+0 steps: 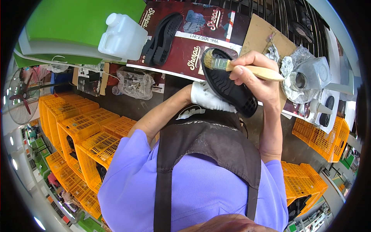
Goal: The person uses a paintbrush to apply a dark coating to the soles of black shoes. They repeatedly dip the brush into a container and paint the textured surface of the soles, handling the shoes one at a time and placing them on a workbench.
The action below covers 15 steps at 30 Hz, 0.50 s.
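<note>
Between the fingers (pixel 239 70) of the right hand (pixel 258 79): one brush (pixel 221 64), handle firmly pinched, bristles at the upper end of a black shoe sole (pixel 233 91). Sole held over the near edge of dark red cardboard (pixel 184 49) by the left hand (pixel 212 99), white-gloved, fingertips hidden. Beyond, left: two more soles (pixel 168 36); one white jug (pixel 124 38). Right: one clear container (pixel 316 72), crumpled wrapping (pixel 286 69) beside it.

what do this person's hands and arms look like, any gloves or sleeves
The left hand wears a white glove with dark smudges, ending near the wrist; the right hand is ungloved. Both forearms are uncovered below short, plain purple sleeves.
</note>
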Available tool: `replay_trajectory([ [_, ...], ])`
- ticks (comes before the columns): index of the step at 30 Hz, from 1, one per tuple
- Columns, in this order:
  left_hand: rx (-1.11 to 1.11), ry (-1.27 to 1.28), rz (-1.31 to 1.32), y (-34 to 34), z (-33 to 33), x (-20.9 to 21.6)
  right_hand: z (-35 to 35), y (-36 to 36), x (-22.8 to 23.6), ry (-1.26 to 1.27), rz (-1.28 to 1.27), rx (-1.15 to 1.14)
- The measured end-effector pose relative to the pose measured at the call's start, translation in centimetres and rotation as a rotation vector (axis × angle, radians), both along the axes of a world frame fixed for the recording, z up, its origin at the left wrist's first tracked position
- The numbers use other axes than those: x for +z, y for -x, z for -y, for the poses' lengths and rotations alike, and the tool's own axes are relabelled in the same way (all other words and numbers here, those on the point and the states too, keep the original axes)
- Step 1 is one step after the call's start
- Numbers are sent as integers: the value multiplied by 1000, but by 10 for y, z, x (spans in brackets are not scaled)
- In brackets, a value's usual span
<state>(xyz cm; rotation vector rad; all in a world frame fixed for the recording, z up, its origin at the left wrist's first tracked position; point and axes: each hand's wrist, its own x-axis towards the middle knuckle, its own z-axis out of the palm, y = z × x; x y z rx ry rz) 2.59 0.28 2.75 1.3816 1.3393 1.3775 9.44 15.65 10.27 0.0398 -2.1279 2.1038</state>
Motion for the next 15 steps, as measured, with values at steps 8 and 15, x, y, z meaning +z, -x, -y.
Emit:
replay_trajectory([
  [8,-140,294,346,25,11,-24,-32,4,-11,-26,151,128],
  [15,147,58,1143,17,23,-31,-40,-5,-17,-445,-120,-104],
])
